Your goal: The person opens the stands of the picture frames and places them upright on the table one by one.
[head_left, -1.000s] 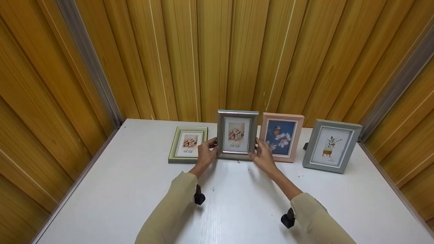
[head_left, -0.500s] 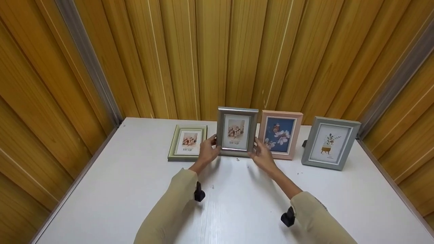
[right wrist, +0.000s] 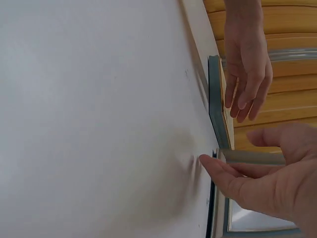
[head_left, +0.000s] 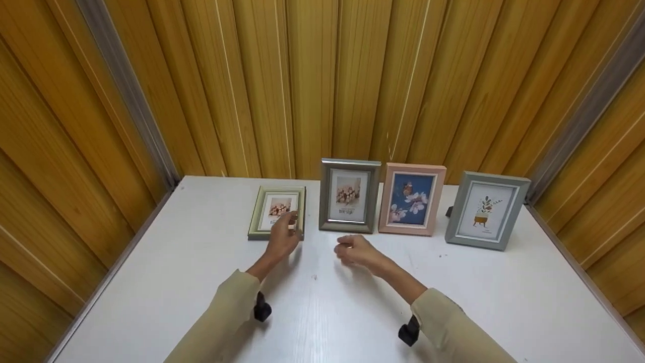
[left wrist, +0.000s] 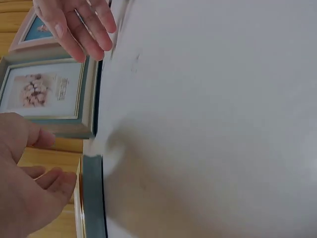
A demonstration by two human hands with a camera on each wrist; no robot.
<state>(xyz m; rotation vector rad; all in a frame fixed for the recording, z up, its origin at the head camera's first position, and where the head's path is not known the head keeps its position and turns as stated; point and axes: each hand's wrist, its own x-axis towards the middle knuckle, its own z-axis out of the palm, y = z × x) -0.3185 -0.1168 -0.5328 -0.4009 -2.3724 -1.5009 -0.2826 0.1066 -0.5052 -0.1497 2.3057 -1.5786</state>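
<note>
A grey-brown picture frame (head_left: 350, 195) with a flower photo stands upright at the back middle of the table, with no hand on it. To its left a green-gold picture frame (head_left: 256, 228) lies flat, face up. My left hand (head_left: 282, 238) hovers over this flat frame's lower right corner, its fingers loosely bent around nothing. In front of the standing grey-brown frame is my right hand (head_left: 360, 254), fingers relaxed and holding nothing. The left wrist view shows both hands apart from the frames, the left one (left wrist: 29, 173) nearest the flat frame's edge (left wrist: 93, 196).
A pink frame (head_left: 441, 199) with a blue blossom picture stands just right of the grey-brown one. Farther right stands a grey-green frame (head_left: 456, 222) with a plant picture. The white table (head_left: 322, 312) ends at yellow wood-patterned walls (head_left: 312, 91).
Both hands have let go of the grey-brown frame, which stays standing. The left hand has moved left over the flat frame; the right hand has drawn back toward me and a little left.
</note>
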